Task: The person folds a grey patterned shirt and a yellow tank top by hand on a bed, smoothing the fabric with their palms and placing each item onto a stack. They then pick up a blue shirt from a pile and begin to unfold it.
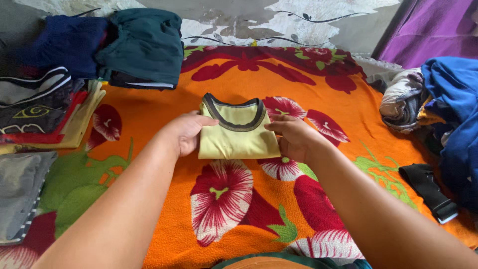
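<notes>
The left hand [186,132] and right hand [294,135] each pinch a side edge of the folded yellow shirt [238,133], keeping it square and flat on the orange floral blanket [149,112], mid-scene between folded stacks [45,107] left and an unsorted heap [438,104] right.

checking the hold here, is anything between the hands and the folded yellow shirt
Nothing visible. The left hand grips the yellow shirt at its left edge and the right hand at its right edge, both touching it directly on the blanket.
</notes>
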